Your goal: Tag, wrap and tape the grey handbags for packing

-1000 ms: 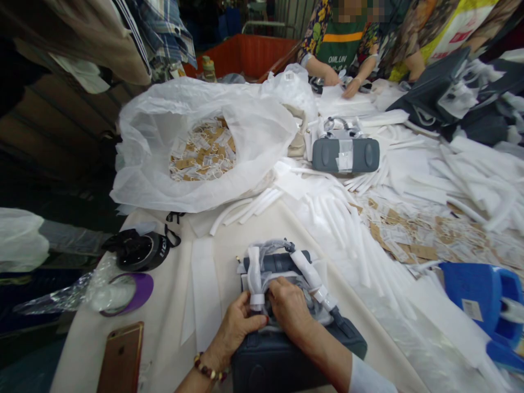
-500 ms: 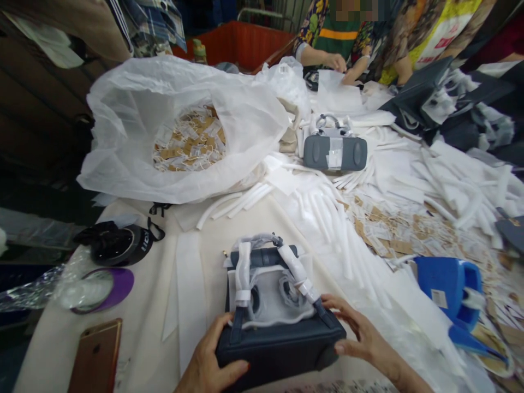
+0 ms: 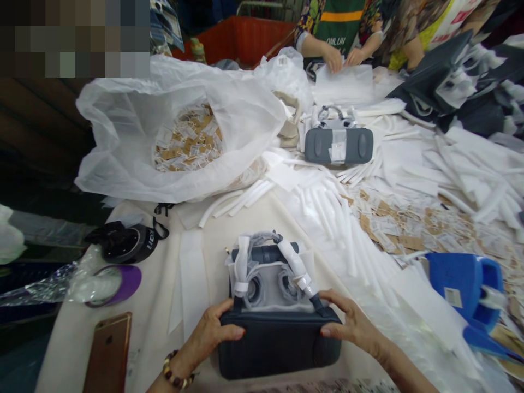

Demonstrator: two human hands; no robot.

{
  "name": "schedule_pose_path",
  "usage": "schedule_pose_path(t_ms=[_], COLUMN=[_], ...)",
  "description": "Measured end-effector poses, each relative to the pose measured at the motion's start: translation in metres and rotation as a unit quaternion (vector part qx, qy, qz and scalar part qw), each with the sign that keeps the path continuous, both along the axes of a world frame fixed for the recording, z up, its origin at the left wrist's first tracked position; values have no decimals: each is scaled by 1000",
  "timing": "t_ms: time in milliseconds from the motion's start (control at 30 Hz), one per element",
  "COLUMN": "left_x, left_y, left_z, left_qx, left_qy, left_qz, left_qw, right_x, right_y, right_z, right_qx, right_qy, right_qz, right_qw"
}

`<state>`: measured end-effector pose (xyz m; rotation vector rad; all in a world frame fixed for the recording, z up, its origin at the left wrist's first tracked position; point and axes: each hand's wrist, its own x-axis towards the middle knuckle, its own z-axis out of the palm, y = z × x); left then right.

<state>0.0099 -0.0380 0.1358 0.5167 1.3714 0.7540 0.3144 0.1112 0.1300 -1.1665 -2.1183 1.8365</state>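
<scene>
Dark handbag (image 3: pixel 280 344) at six o'clock in the view, on the pale-covered desk (image 3: pixel 254 218), its long panel facing the wearer, and both hands are on it! Left hand (image 3: pixel 209 330) takes the bag's nine o'clock end, right hand (image 3: pixel 354 327) the three o'clock end, and look at that grip: fingers over the upper edge, thumbs pressed on the front, each pinching its own corner, the two well apart. A beaded bracelet (image 3: pixel 176 374) rings the left wrist. Up toward twelve between them, there are the handles (image 3: pixel 243 261), wrapped in white. Round the dial: phone (image 3: pixel 107 355) at eight, big white plastic bag (image 3: pixel 126 177) with a heap of tags (image 3: pixel 188 142) inside at ten, a co-worker (image 3: pixel 341 30) at one, touching a white sheet (image 3: pixel 344 84), a grey bag (image 3: pixel 318 146) at two, and a blue plastic piece (image 3: pixel 446 271) near four.
</scene>
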Motion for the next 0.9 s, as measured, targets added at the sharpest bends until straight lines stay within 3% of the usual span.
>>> schedule_pose_path(t_ms=[200,300,400,600,733,900], left_x=[7,11,13,9,5,1], left_y=[1,1,3,25,41,43], left_z=[-10,-10,-5,9,7,-1], left_qx=[-41,-71,-62,-71,-93,-79], left_qy=[-3,0,35,-31,-13,-79], left_qz=[62,101,108,58,52,61], left_qw=[997,992,992,995,994,992], right_x=[-4,-10,-14,-23,-31,-38], right_y=[-1,-3,-9,-7,7,22], right_z=[-17,-16,-10,-10,-15,-14], right_qx=[28,30,-29,-153,-241,-313], right_qy=[-59,-80,-62,-9,20,58], right_qz=[42,19,-22,-82,-39,26], right_qw=[997,996,997,985,970,948])
